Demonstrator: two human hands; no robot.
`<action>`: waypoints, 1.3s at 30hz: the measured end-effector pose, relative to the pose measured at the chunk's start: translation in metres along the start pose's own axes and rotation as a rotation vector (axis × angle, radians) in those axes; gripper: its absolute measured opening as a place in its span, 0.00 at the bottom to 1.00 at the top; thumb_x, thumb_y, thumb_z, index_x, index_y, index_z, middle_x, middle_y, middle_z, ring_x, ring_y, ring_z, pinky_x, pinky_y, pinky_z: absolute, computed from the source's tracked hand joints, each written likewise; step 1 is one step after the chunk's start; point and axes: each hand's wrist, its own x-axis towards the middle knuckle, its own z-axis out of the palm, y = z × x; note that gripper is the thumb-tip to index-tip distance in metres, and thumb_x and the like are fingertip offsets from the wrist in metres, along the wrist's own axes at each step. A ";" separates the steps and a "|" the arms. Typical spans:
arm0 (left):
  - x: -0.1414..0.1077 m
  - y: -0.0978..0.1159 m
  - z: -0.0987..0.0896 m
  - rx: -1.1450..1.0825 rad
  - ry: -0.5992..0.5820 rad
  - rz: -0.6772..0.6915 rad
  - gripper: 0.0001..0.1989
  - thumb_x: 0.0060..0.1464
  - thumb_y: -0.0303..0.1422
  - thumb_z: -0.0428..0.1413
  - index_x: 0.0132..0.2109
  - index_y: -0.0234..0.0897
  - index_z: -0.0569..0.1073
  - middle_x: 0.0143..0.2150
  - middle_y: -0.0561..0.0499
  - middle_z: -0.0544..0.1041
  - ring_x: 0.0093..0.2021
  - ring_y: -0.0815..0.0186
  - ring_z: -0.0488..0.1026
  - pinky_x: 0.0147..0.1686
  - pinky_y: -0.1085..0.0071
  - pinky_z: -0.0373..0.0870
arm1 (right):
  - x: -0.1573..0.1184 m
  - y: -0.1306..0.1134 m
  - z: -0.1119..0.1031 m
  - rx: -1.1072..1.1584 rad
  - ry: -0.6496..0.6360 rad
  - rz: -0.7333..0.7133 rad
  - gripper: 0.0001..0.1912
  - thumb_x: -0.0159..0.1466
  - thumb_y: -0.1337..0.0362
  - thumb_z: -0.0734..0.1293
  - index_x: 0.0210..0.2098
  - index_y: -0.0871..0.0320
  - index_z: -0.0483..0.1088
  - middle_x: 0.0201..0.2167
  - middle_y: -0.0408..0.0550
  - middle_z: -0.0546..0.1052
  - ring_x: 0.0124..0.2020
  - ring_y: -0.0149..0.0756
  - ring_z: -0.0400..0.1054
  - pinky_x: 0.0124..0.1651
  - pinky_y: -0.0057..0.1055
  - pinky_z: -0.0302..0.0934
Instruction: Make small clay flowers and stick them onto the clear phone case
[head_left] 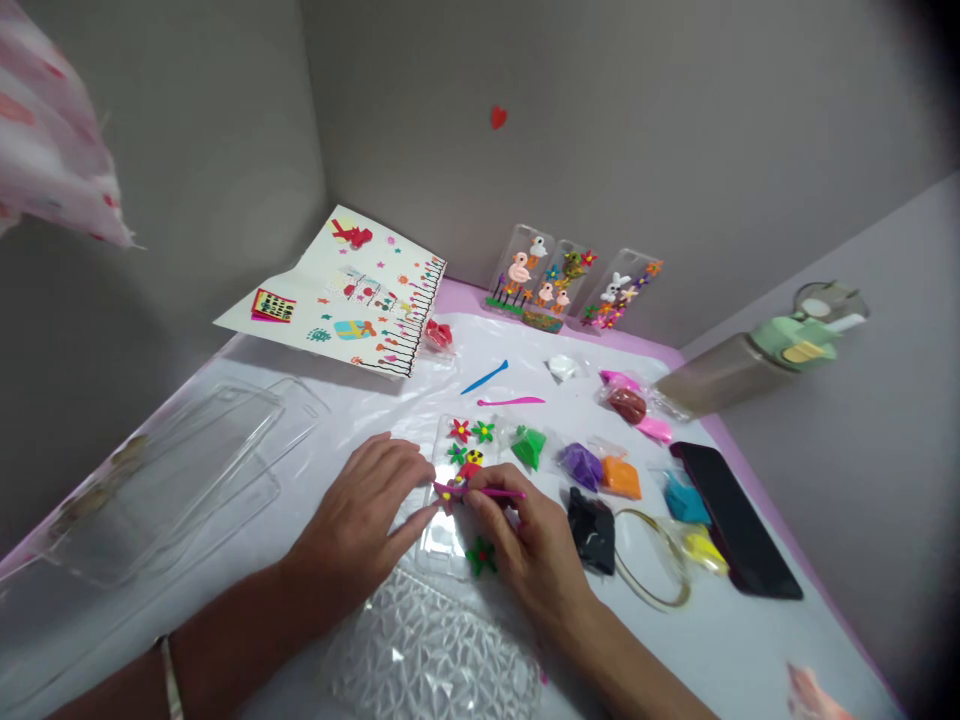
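Note:
A clear phone case (442,540) lies flat before me, with several small clay flowers on its upper part and a green flower (481,556) lower down. Pinched in my right hand (536,545) is a pink modelling tool (501,492), its tip at a small flower with a yellow middle (447,496). My left hand (367,505) rests at the case's left edge, thumb and index finger apart near that same flower. Whether the left fingertips touch the flower, I cannot tell. A red clay piece (469,470) sits just above the tool.
Bagged clay lumps, such as green (529,447), purple (581,466) and black (592,530), lie to the right. Blue (485,377) and pink (511,402) tools lie behind. Decorated cases (519,268) lean on the wall. A bottle (731,370), a phone (739,520) and clear cases (172,480) flank the workspace.

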 end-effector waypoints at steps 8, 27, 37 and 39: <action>0.000 0.001 0.000 0.005 0.005 -0.010 0.05 0.63 0.28 0.54 0.46 0.38 0.69 0.44 0.47 0.75 0.51 0.58 0.70 0.61 0.54 0.59 | 0.001 -0.004 -0.002 0.096 0.080 0.083 0.06 0.69 0.62 0.64 0.36 0.56 0.72 0.31 0.44 0.76 0.32 0.32 0.69 0.36 0.28 0.60; -0.009 -0.003 0.002 -0.015 -0.027 -0.071 0.17 0.56 0.37 0.63 0.48 0.40 0.67 0.49 0.47 0.74 0.56 0.54 0.69 0.64 0.50 0.57 | 0.003 -0.007 -0.015 0.223 -0.085 0.078 0.09 0.70 0.61 0.63 0.35 0.55 0.72 0.36 0.47 0.74 0.38 0.36 0.67 0.42 0.32 0.60; -0.009 -0.002 0.002 -0.012 -0.026 -0.074 0.16 0.56 0.35 0.63 0.48 0.39 0.67 0.50 0.47 0.75 0.55 0.54 0.69 0.64 0.51 0.59 | 0.002 -0.007 -0.012 0.140 -0.087 0.040 0.09 0.70 0.63 0.61 0.35 0.56 0.70 0.33 0.46 0.72 0.35 0.35 0.66 0.40 0.31 0.59; -0.010 -0.003 0.001 -0.011 -0.035 -0.076 0.16 0.56 0.35 0.63 0.49 0.40 0.67 0.50 0.47 0.74 0.56 0.55 0.69 0.64 0.50 0.58 | 0.002 -0.006 -0.012 0.123 -0.088 0.019 0.09 0.71 0.64 0.61 0.35 0.56 0.70 0.34 0.46 0.73 0.35 0.35 0.66 0.40 0.31 0.59</action>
